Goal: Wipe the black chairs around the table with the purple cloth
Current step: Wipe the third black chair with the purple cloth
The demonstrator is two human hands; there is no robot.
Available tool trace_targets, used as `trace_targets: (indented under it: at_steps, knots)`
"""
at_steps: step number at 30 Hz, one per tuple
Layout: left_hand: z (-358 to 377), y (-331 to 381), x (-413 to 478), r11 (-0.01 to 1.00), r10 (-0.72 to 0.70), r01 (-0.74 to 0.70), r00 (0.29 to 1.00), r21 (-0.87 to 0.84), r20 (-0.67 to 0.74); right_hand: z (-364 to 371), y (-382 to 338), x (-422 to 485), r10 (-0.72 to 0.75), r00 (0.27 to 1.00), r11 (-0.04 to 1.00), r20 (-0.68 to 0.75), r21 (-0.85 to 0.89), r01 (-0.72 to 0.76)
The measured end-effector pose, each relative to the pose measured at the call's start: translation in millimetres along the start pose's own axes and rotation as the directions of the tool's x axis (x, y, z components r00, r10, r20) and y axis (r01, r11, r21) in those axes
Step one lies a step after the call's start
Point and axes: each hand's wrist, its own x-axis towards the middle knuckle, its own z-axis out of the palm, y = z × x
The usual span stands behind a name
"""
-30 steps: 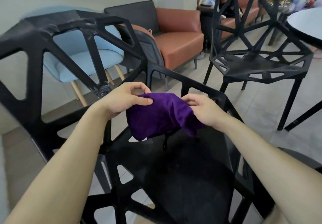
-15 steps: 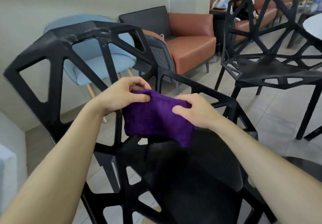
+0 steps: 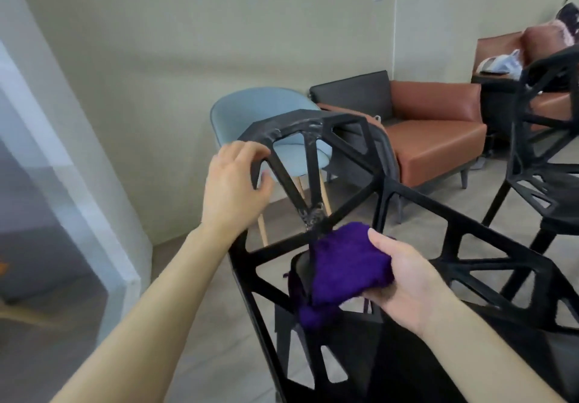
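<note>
A black lattice chair (image 3: 316, 127) stands right in front of me, its backrest up at centre. My left hand (image 3: 233, 185) grips the left corner of the backrest's top rail. My right hand (image 3: 404, 280) holds the bunched purple cloth (image 3: 344, 261) pressed against the lower part of the backrest, where the struts meet above the seat. A second black lattice chair (image 3: 551, 164) stands at the right edge, partly cut off.
Behind the chair stand a light blue chair (image 3: 250, 106) with wooden legs and a brown leather armchair (image 3: 435, 127) against the wall. A pale curved partition (image 3: 72, 164) fills the left side. Bare tiled floor lies beyond the chairs.
My left hand has let go of the cloth and moved up to grip the backrest's top corner. The right hand now holds the cloth alone. The view has swung left.
</note>
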Motion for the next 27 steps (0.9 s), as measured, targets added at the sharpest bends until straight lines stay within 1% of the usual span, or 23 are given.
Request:
trace_targets:
  at_steps: [1,2,3,4,5,6,7,9,10,11,12,13,15,16,17,19,22,23,25,26,27]
  knots:
    - [-9,-10,5,0.995,-0.059,0.065,0.995,0.075,-0.082,14,0,5,-0.06,0.998,0.998,-0.023,0.018,0.061]
    - [-15,-21,8,0.98,-0.148,0.159,0.984,0.122,-0.097,27,0,11,-0.121,0.992,0.993,-0.034,0.015,0.121]
    - [-19,-32,9,0.956,-0.258,0.264,0.964,0.129,-0.057,43,-3,16,-0.192,0.981,0.981,-0.035,-0.012,0.191]
    - [-21,-40,8,0.925,-0.366,0.362,0.93,0.114,0.016,59,-8,21,-0.268,0.963,0.962,-0.026,-0.054,0.266]
    - [-20,-45,3,0.898,-0.438,0.43,0.893,0.091,0.101,75,-13,26,-0.338,0.941,0.937,-0.003,-0.093,0.336]
    - [-19,-49,-1,0.88,-0.474,0.471,0.866,0.058,0.163,92,-19,32,-0.404,0.914,0.905,0.022,-0.139,0.403]
    - [-17,-50,-6,0.871,-0.483,0.49,0.854,0.013,0.191,108,-27,39,-0.468,0.882,0.863,0.053,-0.187,0.469]
    - [-16,-50,-11,0.875,-0.463,0.479,0.872,-0.077,0.161,139,-48,61,-0.59,0.799,0.745,0.113,-0.305,0.593]
    - [-15,-50,-11,0.876,-0.453,0.47,0.879,-0.11,0.15,153,-59,77,-0.646,0.751,0.669,0.136,-0.374,0.643]
    - [-14,-49,-11,0.876,-0.448,0.465,0.883,-0.129,0.142,165,-69,97,-0.698,0.7,0.581,0.154,-0.449,0.679]
    - [-13,-48,-11,0.88,-0.441,0.455,0.889,-0.133,0.125,174,-79,116,-0.726,0.663,0.5,0.182,-0.521,0.692]
    - [-12,-48,-12,0.884,-0.439,0.451,0.892,-0.122,0.11,182,-87,133,-0.734,0.642,0.427,0.22,-0.585,0.689]
    - [-10,-47,-12,0.882,-0.445,0.454,0.89,-0.122,0.1,193,-88,161,-0.692,0.657,0.315,0.299,-0.694,0.647]
    - [-8,-48,-12,0.881,-0.447,0.456,0.89,-0.13,0.093,199,-81,166,-0.671,0.657,0.261,0.343,-0.719,0.643]
    - [-6,-49,-12,0.882,-0.443,0.451,0.892,-0.134,0.086,206,-69,165,-0.666,0.632,0.203,0.397,-0.719,0.665]
    - [-4,-52,-12,0.884,-0.442,0.446,0.895,-0.141,0.056,218,-39,152,-0.661,0.531,0.097,0.53,-0.642,0.761]
    - [0,-56,-12,0.889,-0.44,0.44,0.898,-0.13,0.034,216,-10,136,-0.612,0.411,0.045,0.676,-0.49,0.871]
    - [0,-55,-13,0.887,-0.446,0.445,0.895,-0.123,0.026,211,-7,135,-0.605,0.375,0.016,0.702,-0.46,0.888]
    - [0,-55,-14,0.885,-0.452,0.45,0.892,-0.123,0.016,200,-14,141,-0.579,0.301,-0.099,0.757,-0.432,0.896]
    - [0,-54,-14,0.883,-0.454,0.452,0.891,-0.127,0.016,194,-22,148,-0.553,0.278,-0.161,0.786,-0.428,0.889]
    - [0,-53,-14,0.879,-0.46,0.459,0.888,-0.129,0.02,187,-31,157,-0.528,0.275,-0.212,0.804,-0.437,0.874]
